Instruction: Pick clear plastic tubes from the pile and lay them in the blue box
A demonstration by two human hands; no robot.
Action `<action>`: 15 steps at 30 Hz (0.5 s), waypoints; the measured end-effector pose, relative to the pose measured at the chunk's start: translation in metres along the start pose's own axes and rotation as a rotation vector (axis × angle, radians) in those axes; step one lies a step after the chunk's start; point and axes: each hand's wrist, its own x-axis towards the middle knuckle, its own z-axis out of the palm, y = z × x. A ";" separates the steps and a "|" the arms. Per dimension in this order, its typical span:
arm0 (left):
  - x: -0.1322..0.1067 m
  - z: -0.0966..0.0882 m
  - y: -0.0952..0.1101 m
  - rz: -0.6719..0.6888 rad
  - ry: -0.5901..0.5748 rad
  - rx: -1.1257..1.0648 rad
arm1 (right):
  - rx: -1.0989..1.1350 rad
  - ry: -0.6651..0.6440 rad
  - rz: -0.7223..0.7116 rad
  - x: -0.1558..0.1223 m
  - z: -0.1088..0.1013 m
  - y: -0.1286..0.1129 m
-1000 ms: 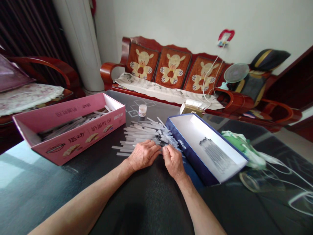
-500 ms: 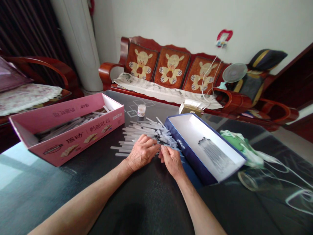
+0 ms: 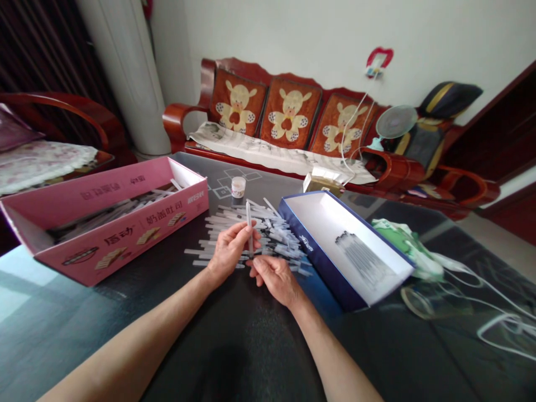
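Dark glass-topped worktop, viewed from above the hands, left to right. At 9 o'clock from the hands, an open-topped pink printed cardboard box, with loose plastic tubes lying lengthwise inside. At 11 o'clock, a small white-capped jar on the glass, well beyond the hands. Near centre, the left hand, its fingers closed in a firm pinch on one slender translucent plastic tube, upright, gripped low on the shaft, directly above the heap's near edge. Just behind both hands, a loose heap of similar tubes, crisscrossed and overlapping. At 4 o'clock from the left hand, the right hand, palm down, its fingers lightly curled and slightly parted, with nothing visible in their hold, tips just beside the heap. At 3 o'clock, a shallow white box with blue sides, holding a neat parallel row of tubes. Further right, a crumpled green-and-white cloth. Tubes probably light, stiff and smooth: likely to roll on glass and slip from a loose hold, perhaps brittle under bending; mid-shaft pinch apparently the safest hold.
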 end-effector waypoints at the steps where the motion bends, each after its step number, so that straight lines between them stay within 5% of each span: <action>1: 0.002 -0.001 -0.001 -0.024 -0.013 -0.048 | -0.021 0.002 -0.006 0.000 -0.002 -0.001; 4: 0.006 -0.005 -0.002 0.054 -0.020 0.049 | -0.106 0.215 -0.022 0.002 -0.018 0.003; 9: 0.001 -0.012 -0.003 0.465 0.082 0.794 | -0.367 0.717 -0.139 0.008 -0.058 0.024; 12: -0.002 -0.014 -0.006 0.612 0.150 1.188 | -0.546 0.706 -0.263 0.009 -0.063 0.030; 15: 0.000 -0.018 -0.010 0.696 0.177 1.359 | -0.641 0.579 -0.323 0.009 -0.054 0.029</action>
